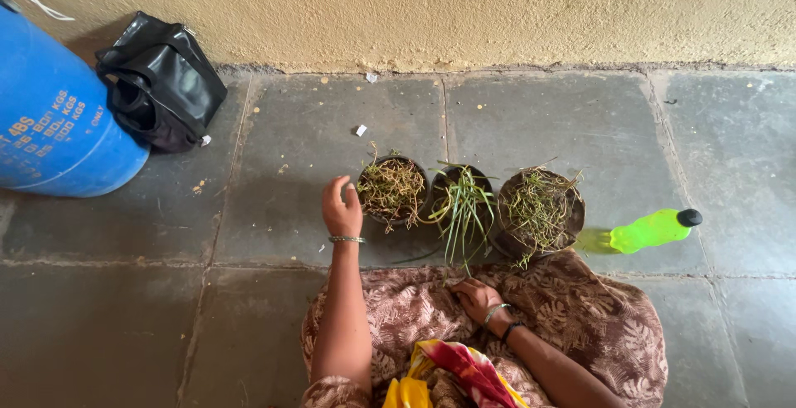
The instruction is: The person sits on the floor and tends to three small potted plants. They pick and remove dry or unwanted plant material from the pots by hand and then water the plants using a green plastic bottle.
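Three small dark pots stand in a row on the stone floor. The left pot (392, 191) holds dry straggly stems, the middle pot (462, 195) has long green blades, and the right pot (541, 211) holds dry grassy sprouts. My left hand (341, 207) reaches forward and rests against the left pot's side, fingers curled by its rim. My right hand (475, 298) lies on my patterned cloth-covered lap (580, 317), just below the middle pot's drooping blades, fingers loosely apart and holding nothing.
A bright green bottle with a black cap (655, 229) lies on its side right of the pots. A blue drum (58, 118) and a black bag (162, 80) stand at the back left against the yellow wall (497, 10).
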